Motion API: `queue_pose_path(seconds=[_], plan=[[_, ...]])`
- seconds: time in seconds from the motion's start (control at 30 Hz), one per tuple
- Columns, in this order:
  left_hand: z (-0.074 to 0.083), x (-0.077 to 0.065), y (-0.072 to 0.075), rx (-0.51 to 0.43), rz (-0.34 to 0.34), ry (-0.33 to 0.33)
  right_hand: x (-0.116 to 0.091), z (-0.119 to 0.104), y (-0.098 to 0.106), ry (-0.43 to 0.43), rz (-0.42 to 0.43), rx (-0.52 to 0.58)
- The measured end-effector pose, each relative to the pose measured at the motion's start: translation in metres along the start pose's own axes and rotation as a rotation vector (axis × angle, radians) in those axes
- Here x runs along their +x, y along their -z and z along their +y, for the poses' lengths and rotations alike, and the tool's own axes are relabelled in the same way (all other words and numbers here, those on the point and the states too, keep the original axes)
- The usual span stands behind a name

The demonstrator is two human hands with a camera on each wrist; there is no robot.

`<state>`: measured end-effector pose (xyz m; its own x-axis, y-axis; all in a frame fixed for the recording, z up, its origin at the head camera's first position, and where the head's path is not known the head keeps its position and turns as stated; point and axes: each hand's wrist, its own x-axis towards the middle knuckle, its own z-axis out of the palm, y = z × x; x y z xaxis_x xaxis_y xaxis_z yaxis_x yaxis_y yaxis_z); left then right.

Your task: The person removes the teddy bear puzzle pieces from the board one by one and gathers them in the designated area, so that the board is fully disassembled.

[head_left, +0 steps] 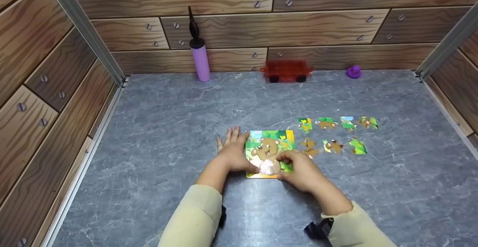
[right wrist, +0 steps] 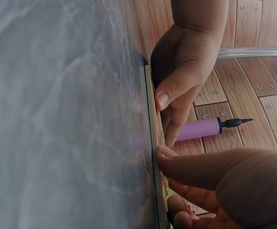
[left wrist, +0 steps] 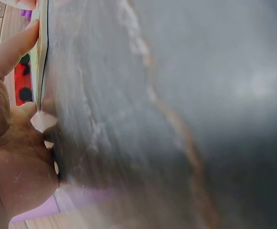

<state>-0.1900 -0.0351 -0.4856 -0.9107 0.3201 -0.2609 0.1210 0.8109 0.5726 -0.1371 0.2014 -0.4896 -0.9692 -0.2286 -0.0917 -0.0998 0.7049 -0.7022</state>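
Your left hand [head_left: 232, 150] lies flat with straight fingers on the grey table [head_left: 149, 146], its thumb steadying the left edge of the bear puzzle board [head_left: 269, 153]. Your right hand [head_left: 300, 168] presses its fingertips on the board's lower right part, thumb at the near edge. The board sits mid-table. Seven loose puzzle pieces [head_left: 332, 146] lie in two rows just right of it, apart from both hands.
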Motion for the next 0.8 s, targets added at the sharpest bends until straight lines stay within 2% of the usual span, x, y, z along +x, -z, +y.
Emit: queue_pose_path(seconds=[0.47, 0.8], plan=[[-0.0017, 0.0026, -0.002, 0.018, -0.003, 0.003, -0.0026, -0.007, -0.0051, -0.012, 0.045, 0.037], [-0.0028, 0.0029, -0.0019, 0.009, 0.001, 0.009, -0.0049, -0.0014, 0.0009, 0.063, 0.033, 0.039]])
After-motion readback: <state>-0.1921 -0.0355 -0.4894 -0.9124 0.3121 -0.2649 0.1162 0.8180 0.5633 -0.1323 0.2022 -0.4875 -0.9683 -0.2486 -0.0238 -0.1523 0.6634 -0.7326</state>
